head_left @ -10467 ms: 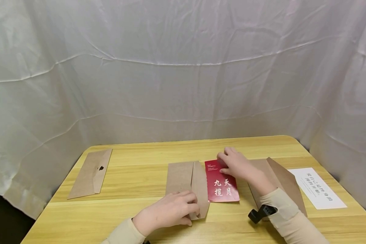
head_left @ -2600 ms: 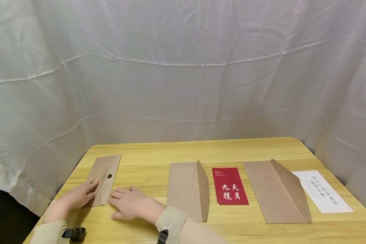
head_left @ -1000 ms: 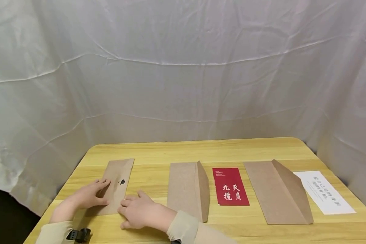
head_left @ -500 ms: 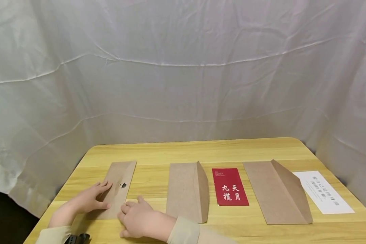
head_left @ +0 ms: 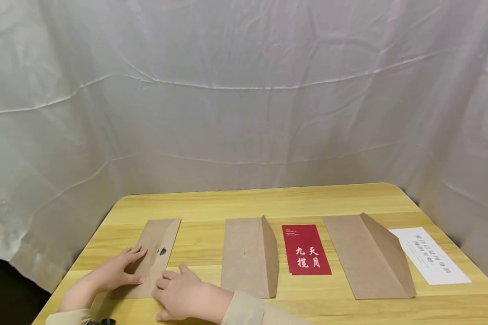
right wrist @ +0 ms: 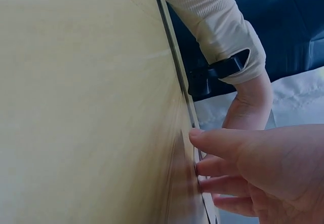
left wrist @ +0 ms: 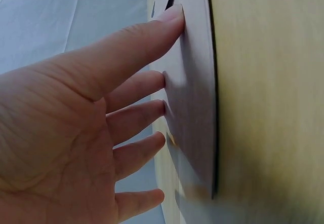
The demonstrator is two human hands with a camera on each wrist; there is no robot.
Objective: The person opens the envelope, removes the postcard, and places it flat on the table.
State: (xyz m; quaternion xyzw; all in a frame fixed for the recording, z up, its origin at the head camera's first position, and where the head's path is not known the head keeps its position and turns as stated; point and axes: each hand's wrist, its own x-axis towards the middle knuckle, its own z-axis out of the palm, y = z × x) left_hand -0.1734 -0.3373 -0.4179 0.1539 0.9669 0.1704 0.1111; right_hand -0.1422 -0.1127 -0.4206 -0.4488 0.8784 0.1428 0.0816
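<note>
A brown paper envelope point(head_left: 156, 241) with a small black mark lies flat at the left of the table, its flap side up. My left hand point(head_left: 115, 273) rests its spread fingertips and thumb on its near left part; in the left wrist view the thumb point(left wrist: 169, 24) and fingertips touch the paper. My right hand point(head_left: 183, 293) is low at the envelope's near right edge, fingers loosely bent with the tips right at that edge. In the right wrist view the right fingers point(right wrist: 223, 168) are extended and grip nothing.
Along the wooden table point(head_left: 203, 205), to the right, lie a second brown envelope point(head_left: 242, 257) with its flap unfolded, a red card point(head_left: 307, 249) with white characters, a larger brown envelope point(head_left: 366, 262) with its flap unfolded, and a white printed card point(head_left: 431, 257). Pale curtains surround the table.
Both hands have left the middle envelope and red card for the left envelope. It has slid right and toward the near edge, lately only slightly nearer. The red card now lies farther right.
</note>
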